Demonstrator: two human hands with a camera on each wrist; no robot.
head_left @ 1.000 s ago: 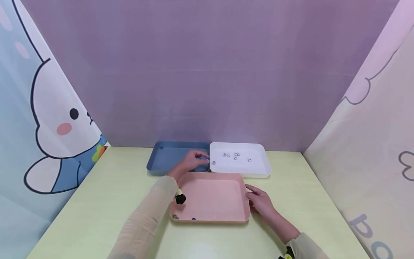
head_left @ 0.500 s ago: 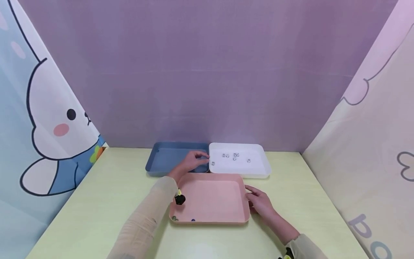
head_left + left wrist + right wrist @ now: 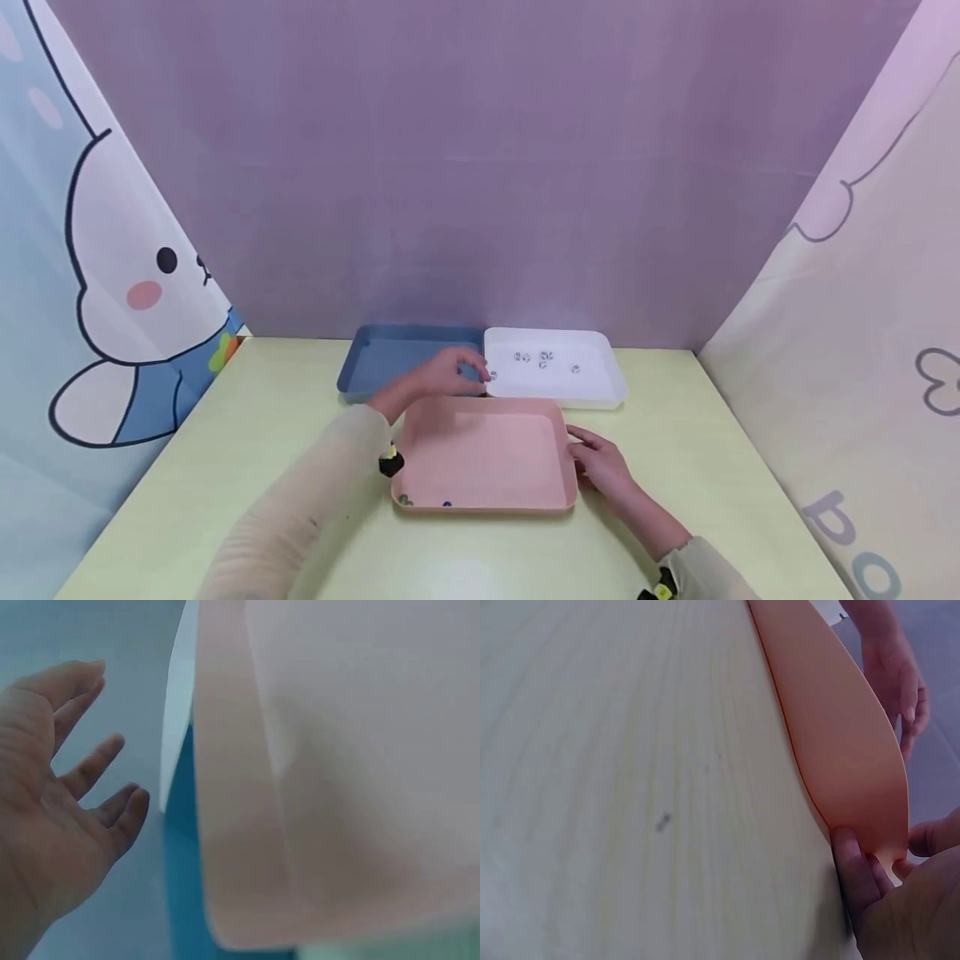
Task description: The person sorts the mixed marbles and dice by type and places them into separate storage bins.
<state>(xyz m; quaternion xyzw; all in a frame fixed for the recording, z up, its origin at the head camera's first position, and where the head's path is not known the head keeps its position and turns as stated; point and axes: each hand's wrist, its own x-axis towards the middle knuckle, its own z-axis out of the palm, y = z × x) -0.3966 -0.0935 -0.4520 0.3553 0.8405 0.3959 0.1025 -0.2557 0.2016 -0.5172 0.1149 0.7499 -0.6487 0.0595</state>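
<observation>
My left hand [image 3: 450, 373] hovers where the blue tray [image 3: 347, 379] meets the white tray [image 3: 592, 398]. Its thumb and fingers are loosely bent, and nothing shows held between them. A small white die with dark marks [image 3: 492, 376] lies right by its fingertips. On the other side, my right hand [image 3: 603, 467] grips the right side of the pink tray [image 3: 487, 458], with fingers [image 3: 847, 851] against the outer wall. Small round greenish beads [image 3: 405, 500] and a dark blue bead [image 3: 447, 503] lie along the pink tray's near edge.
Several more dice [image 3: 543, 358] are spread over the white tray. A small dark piece [image 3: 367, 342] sits in the blue tray's far left corner. Behind the table [image 3: 675, 433] rises a purple backdrop [image 3: 480, 167], with printed cloths on both sides.
My left wrist and sleeve have swung left, uncovering more of the pink tray's left side. The left thumb and fingers have spread wider beside the die. My right hand keeps its hold.
</observation>
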